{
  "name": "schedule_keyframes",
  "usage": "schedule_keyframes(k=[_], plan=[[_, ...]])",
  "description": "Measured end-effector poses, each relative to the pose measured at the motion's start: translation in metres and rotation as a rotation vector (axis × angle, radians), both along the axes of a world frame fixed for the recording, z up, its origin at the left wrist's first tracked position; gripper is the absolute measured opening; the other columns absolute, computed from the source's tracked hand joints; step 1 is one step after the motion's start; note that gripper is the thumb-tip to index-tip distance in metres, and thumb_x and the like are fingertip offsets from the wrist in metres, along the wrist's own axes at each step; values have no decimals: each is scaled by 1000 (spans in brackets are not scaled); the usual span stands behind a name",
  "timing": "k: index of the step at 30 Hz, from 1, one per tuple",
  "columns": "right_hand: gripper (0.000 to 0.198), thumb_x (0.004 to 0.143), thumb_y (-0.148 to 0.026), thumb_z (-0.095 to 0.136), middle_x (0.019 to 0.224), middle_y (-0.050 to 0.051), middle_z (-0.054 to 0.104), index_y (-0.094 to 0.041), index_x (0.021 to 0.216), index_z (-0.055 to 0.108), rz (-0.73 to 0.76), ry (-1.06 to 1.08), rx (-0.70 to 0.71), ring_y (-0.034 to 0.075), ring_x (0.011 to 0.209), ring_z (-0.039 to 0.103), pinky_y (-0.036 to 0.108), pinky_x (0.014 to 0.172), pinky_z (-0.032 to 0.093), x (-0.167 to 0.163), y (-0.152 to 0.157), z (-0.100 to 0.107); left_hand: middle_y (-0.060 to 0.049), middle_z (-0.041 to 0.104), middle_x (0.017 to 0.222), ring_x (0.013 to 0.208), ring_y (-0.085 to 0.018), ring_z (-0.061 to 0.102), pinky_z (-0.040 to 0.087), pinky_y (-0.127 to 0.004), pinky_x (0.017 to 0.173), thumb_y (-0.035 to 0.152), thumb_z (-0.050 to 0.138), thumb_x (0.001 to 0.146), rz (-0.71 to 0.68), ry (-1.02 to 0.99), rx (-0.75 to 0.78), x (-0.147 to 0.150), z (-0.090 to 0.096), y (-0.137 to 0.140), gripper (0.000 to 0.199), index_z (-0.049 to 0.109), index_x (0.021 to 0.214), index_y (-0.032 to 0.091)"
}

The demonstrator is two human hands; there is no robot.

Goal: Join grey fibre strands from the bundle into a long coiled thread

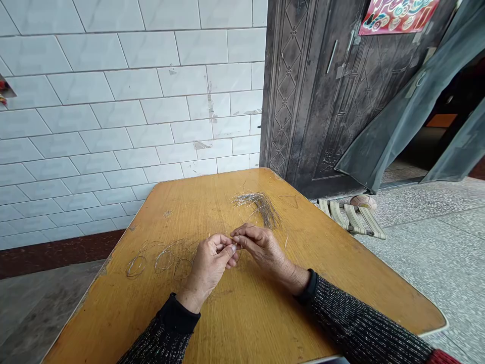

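Observation:
My left hand (pixel 214 263) and my right hand (pixel 265 250) meet over the middle of a wooden table (pixel 257 313). Both are closed, thumbs and fingers pinching a thin wire whose ends are mostly hidden by the fingers. Beyond my right hand lies a loose bundle of thin wires (pixel 263 205), bent in a curve. To the left of my left hand, several wires bent into rings rest on the tabletop: one wire ring (pixel 136 266) farthest left, another wire ring (pixel 164 260) beside it, and a third wire ring (pixel 183 269) closest to the hand.
A white tiled wall (pixel 159 111) rises behind the table. At the right stand a dark carved door (pixel 322 101) and a grey-green curtain (pixel 405 101). On the speckled floor beside the table is a low stool with striped straps (pixel 354 218), next to a round pinkish object (pixel 364 202).

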State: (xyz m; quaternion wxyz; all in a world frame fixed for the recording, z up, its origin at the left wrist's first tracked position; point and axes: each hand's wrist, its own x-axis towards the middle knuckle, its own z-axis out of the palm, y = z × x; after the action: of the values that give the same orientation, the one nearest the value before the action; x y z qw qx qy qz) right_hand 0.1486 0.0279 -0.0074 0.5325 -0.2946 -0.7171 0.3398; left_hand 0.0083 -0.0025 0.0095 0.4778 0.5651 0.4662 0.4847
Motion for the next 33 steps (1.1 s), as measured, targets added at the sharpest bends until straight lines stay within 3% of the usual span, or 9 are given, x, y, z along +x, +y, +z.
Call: schedule_keyframes(k=[3,6,10,14,20,24,29,33], plan=[[16,74,-35,62,71,1,60,-21,79,65,37,75,-183,12,62,54,26,58,43,1,2,3,-1,60,56,47,-10,54,38,-20,44,28,60,69,46,-6,-3,-1,2,0,14,55,68,16],[27,72,-42,62,67,0,58,-19,85,63,53,134,-327,10,58,53,23,52,41,5,2,9,-1,62,59,49,-11,56,39,-20,44,28,59,70,119,26,26,-3,3,2,13,54,67,16],[32,75,-46,56,70,1,58,-15,83,62,113,64,-309,8,56,51,20,48,38,9,-4,19,-1,62,57,50,-12,58,44,-23,50,24,59,69,171,93,118,-6,1,6,10,55,64,16],[29,68,-43,64,52,-3,52,-14,65,58,128,-20,-376,5,42,40,18,40,30,9,-3,19,-1,63,59,51,-13,59,45,-24,50,25,60,68,180,95,121,-8,-1,10,10,57,67,16],[32,69,-43,61,48,-5,50,-16,55,52,93,115,-444,3,36,36,18,37,25,11,5,15,-6,65,79,58,-12,61,42,-22,49,39,58,74,33,-18,21,-12,4,8,26,62,80,14],[31,69,-40,62,48,-4,52,-15,55,54,116,171,-485,3,35,37,18,36,24,12,7,12,-6,64,79,59,-10,58,41,-21,50,40,60,74,-46,-130,-48,-13,4,7,27,64,80,14],[28,71,-39,64,51,-4,55,-14,61,59,215,283,-549,1,35,38,15,36,26,13,6,9,-2,62,74,57,-7,53,38,-17,48,33,70,68,-142,-388,-206,-14,0,8,21,64,75,14],[22,68,-36,69,57,-4,59,-16,72,64,362,332,-581,2,39,44,14,39,33,14,-1,9,-1,61,70,58,-6,54,39,-16,48,26,73,65,-138,-544,-278,-12,-3,7,16,65,72,14]])
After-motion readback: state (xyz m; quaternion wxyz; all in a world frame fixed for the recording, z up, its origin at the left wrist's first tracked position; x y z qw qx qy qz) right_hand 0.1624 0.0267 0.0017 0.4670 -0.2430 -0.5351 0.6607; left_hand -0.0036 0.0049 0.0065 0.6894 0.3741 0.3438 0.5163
